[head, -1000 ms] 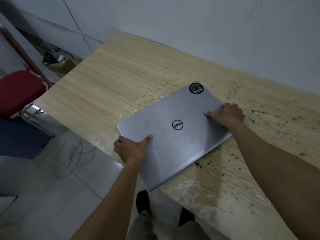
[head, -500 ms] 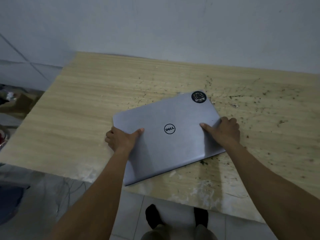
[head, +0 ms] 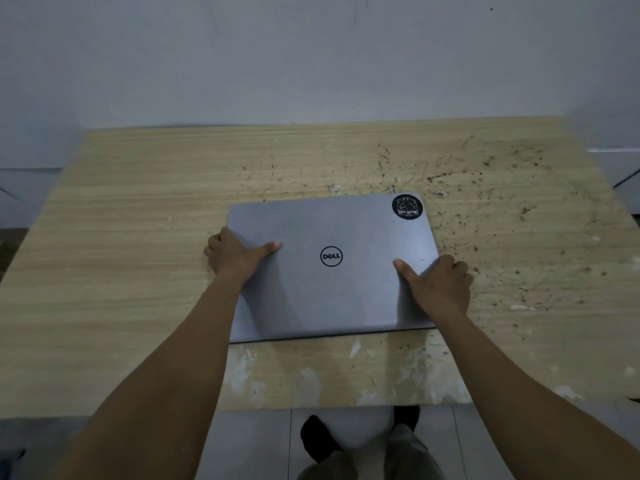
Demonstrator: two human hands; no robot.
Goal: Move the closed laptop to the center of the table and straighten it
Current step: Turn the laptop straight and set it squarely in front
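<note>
Head view: the closed laptop [head: 332,268] is seen lying flat on the table [head: 121,237], about midway along its width and nearer the front edge than the wall. Its long axis is laid across, almost parallel to the front edge of the table, with only a slight skew: the right end sits a little farther back than the left. It is clasped at both short sides. The left hand [head: 235,256] is wrapped around the left edge, thumb flat on the lid; the right hand [head: 438,285] is wrapped around the right edge, a little nearer the front corner, thumb likewise on the lid. Both grips are closed on the laptop, which lies between them, so neither hand is nearer. A small turn is judged to be all that is left for squaring.
</note>
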